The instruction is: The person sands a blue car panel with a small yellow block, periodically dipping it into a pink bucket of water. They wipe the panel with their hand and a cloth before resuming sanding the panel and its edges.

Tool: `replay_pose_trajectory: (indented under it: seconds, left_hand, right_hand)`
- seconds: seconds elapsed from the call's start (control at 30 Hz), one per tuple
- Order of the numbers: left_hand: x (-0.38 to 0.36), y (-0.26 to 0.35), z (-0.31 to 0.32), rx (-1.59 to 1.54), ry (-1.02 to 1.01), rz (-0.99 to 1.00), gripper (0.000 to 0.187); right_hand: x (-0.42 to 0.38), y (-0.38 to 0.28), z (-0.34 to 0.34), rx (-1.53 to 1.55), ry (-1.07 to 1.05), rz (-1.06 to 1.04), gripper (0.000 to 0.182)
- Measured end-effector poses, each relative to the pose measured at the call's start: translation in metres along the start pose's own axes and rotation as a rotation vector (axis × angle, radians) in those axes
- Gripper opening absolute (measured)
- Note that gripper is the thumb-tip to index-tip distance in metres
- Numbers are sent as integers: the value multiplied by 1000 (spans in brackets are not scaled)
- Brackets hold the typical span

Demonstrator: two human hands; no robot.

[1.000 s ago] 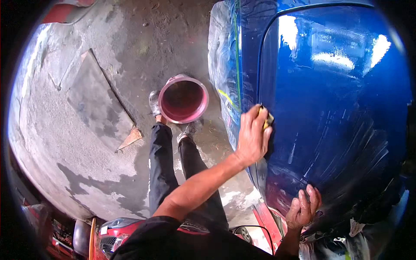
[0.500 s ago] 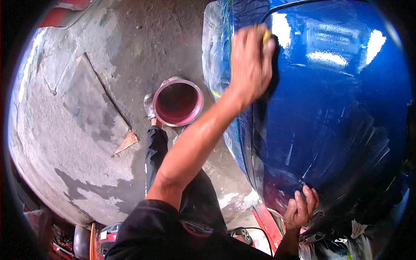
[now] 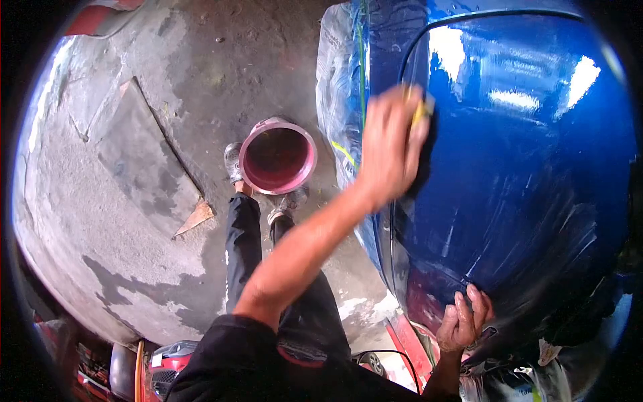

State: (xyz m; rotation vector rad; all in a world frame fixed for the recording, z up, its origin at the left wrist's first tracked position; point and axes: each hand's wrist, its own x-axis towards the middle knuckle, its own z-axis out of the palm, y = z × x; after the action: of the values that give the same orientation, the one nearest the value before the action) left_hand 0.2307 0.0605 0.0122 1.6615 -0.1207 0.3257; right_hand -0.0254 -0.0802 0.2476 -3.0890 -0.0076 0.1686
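Observation:
A large glossy blue car body panel [image 3: 509,174] fills the right side, wet and reflective, with pale streaks. My left hand [image 3: 392,141], blurred, is closed around a small yellow object [image 3: 420,112] against the panel's left edge; most of that object is hidden by the fingers. At the panel's lower edge rests my right hand [image 3: 463,320], its fingers loosely bent and apart, with nothing visible in it. Clear plastic sheeting [image 3: 337,87] with a green tape line hangs along the panel's left side.
A pink-rimmed bucket [image 3: 309,161] of dark liquid stands on the concrete floor by my shoes. Left of it lies a flat grey board [image 3: 144,147]. A dark hose or cord [image 3: 495,13] curves across the panel's top. Red metal parts [image 3: 407,342] sit at the bottom.
My left hand has moved down along the panel's edge with the yellow object. More of the dark cord shows above it. My right hand has stayed nearly in place.

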Motion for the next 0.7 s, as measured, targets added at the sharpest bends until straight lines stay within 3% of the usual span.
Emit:
replay_pose_trajectory:
  seconds: [0.07,0.17,0.27,0.33,0.47,0.57,0.67,0.7]
  left_hand:
    - [-77,20,-10,17,-97,-94,40]
    - [-43,11,1,2,-19,-46,38]
    - [44,-16,15,38,42,-6,26]
    - [32,-11,9,2,11,-29,31]
    - [-123,41,-6,-2,-121,-203,42]
    - [-72,25,2,10,-46,-118,40]
    - [36,-3,14,128,45,-71,21]
    - [24,0,11,104,9,-95,24]
  right_hand:
    - [3,0,0,18,9,6,26]
    - [1,2,0,3,8,2,25]
    - [-1,1,5,-29,6,-13,25]
    - [-1,-1,4,-34,-13,-22,25]
    - [0,-1,3,38,12,-10,25]
    - [-3,2,2,94,27,3,25]
    - [-10,0,5,80,19,3,25]
    - [-12,-2,5,72,10,2,25]
